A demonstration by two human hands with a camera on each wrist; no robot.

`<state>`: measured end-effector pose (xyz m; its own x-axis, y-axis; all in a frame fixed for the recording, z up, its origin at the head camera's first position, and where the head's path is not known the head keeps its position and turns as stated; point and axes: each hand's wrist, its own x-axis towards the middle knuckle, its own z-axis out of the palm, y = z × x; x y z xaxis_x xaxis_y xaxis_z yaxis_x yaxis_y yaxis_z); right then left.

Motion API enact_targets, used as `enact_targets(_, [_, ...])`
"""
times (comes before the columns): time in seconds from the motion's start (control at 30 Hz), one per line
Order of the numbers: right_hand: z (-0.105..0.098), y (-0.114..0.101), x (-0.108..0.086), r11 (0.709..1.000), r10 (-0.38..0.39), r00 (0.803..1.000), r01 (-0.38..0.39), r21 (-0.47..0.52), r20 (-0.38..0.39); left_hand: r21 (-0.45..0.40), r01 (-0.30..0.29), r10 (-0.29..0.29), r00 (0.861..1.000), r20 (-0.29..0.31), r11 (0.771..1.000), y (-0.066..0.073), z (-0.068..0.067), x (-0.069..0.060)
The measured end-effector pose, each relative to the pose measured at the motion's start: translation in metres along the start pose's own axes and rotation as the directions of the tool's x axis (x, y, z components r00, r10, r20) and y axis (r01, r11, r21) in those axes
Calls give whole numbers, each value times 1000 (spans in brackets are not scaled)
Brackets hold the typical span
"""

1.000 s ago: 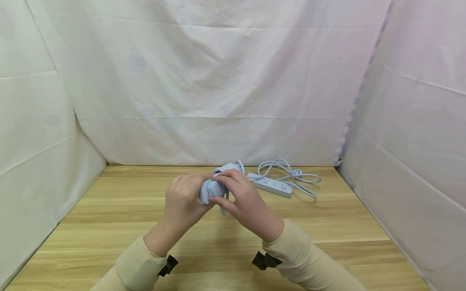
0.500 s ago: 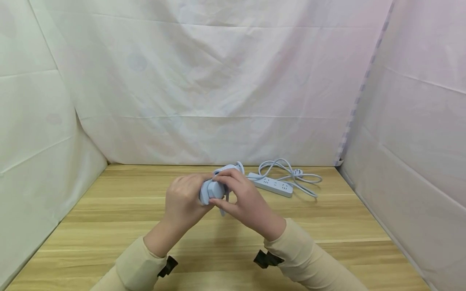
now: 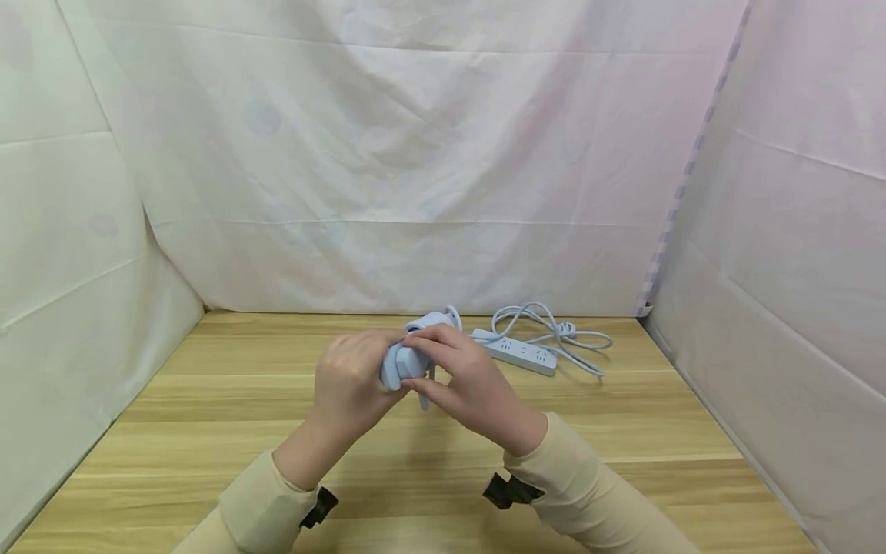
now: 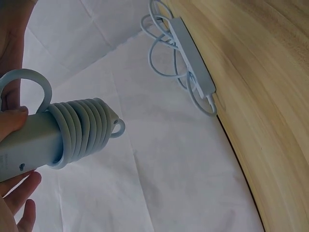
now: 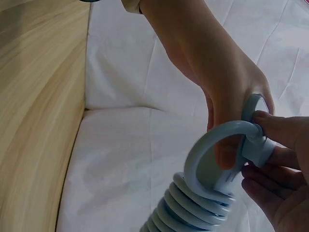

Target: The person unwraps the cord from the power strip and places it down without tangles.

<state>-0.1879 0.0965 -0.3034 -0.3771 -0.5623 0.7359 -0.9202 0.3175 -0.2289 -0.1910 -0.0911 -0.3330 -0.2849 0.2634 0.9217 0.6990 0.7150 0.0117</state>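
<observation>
My left hand (image 3: pixel 349 373) grips a pale blue power strip (image 4: pixel 29 145) held above the table. Its cord (image 4: pixel 82 130) is wound in several tight turns around the strip's far part, and a loose loop of cord (image 5: pixel 212 137) arches back toward the near end. At that end, the thumb and fingers of my right hand (image 3: pixel 477 385) pinch the plug (image 3: pixel 413 363) from the right. The plug's pins do not show. In the right wrist view, both hands meet at the plug, and the left hand hides part of the strip.
A second pale blue power strip (image 3: pixel 519 353) lies on the wooden table (image 3: pixel 263 415) at the back, right of the hands. Its loose cord (image 3: pixel 581 362) curls around it and ends in a plug (image 3: pixel 566 329). White cloth (image 3: pixel 388 154) encloses the back and sides.
Hardly anything differs. My right hand and forearm have shifted slightly to the right, with the plug still pinched. The left hand keeps its grip on the strip.
</observation>
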Motion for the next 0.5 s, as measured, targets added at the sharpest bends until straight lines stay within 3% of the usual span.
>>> enact_targets(0.1, [-4, 1, 2, 1000, -14, 999, 14, -16, 44, -5, -7, 7, 1000, 2, 1000, -1, 1, -2])
enact_targets(0.27, [-11, 2, 2, 999, 24, 994, -29, 44, 105, 1, -18, 18, 1000, 13, 1000, -3, -1, -5])
enact_targets(0.5, [-14, 1, 4, 998, 21, 994, -28, 63, 110, 14, -18, 18, 1000, 25, 1000, -5, -4, -5])
